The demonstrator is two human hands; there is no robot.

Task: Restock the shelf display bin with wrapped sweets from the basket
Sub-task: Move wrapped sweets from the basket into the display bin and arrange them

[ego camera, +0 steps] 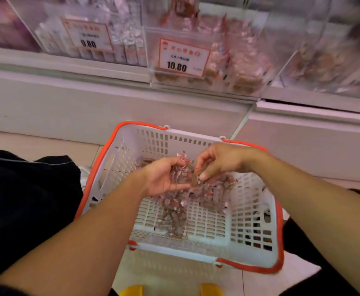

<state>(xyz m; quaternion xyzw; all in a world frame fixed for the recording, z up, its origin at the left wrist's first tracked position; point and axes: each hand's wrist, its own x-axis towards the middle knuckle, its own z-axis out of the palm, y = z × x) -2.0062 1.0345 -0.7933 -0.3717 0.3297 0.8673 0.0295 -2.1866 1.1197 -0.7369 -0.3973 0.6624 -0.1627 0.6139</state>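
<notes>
Left hand (164, 178), frame centre, cupped palm-up over basket (251, 242) as tray, holding gathered wrapped sweets (182, 170). Right hand (219, 162) pinches 1 sweet (197, 179), adding it. More sweets on basket floor. Display bin (209, 58), upper centre, waits for batch.

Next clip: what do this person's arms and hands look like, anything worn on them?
Both forearms are bare up to the frame edge: no sleeves, gloves, watch, bracelets or rings show on the left hand or the right hand. Nails look short and unpainted. Dark clothing shows at the lap only.
</notes>
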